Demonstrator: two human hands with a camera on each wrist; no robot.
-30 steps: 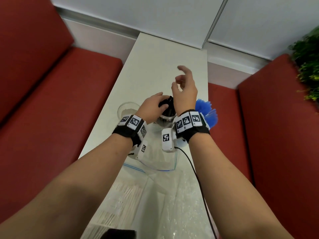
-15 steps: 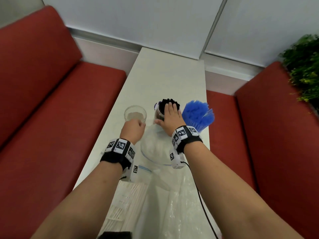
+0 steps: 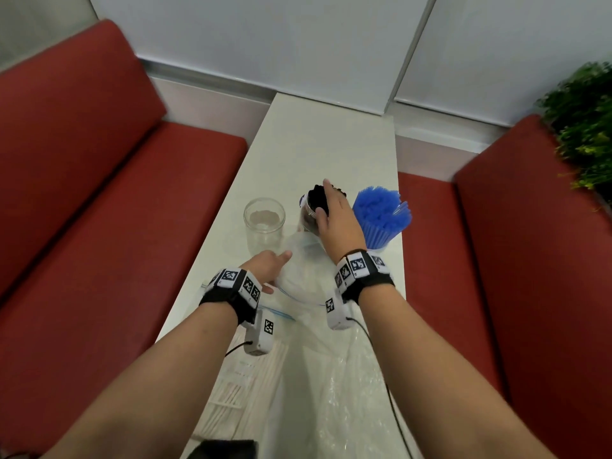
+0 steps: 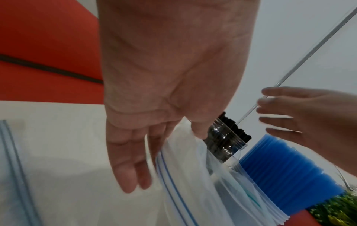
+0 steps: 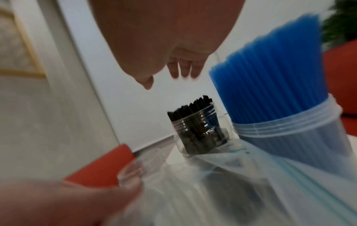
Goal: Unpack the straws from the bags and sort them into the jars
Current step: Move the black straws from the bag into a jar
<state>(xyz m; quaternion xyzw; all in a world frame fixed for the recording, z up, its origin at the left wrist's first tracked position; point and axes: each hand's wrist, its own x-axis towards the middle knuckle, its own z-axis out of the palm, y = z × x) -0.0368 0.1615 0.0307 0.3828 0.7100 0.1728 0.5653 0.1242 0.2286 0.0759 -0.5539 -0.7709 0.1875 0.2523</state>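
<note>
Empty clear jar (image 3: pixel 264 223) stands far left on the white table (image 3: pixel 318 144). Just near of it, the left hand (image 3: pixel 268 265) has the emptied zip bag (image 3: pixel 303 279) caught between thumb and fingers (image 4: pixel 125 172) at the mouth. Centre: jar of black straws (image 3: pixel 309 210), right hand (image 3: pixel 337 217) flat and relaxed above the straw tops, gripping nothing. Whether it touches them cannot be told. Far right: jar of blue straws (image 3: pixel 381 217), full. White straws (image 3: pixel 238 389) lie bagged near the body.

Judgement: tap the black tops level with a light palm, then draw the empty bag away low so it does not snag the jar.
</note>
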